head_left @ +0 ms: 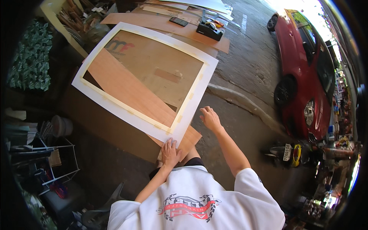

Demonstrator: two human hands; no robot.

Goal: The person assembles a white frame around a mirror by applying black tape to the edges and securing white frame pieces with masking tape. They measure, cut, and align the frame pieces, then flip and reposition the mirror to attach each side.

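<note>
Over concrete floor [237,132], right fingers [206,110] hover, released — left fingers [168,144] flat on frame edge [177,135].

white short-sleeved shirt [230,203] with red, black and grey print [188,207], black shorts [194,162]

Brown work surface [143,63], partly covered
A bare-wood strip [126,80] runs diagonally over it, under a white rectangular frame [209,71]; at the far end lie another wood strip [134,18], a dark phone [178,21] and a black tape dispenser [210,31]
</note>
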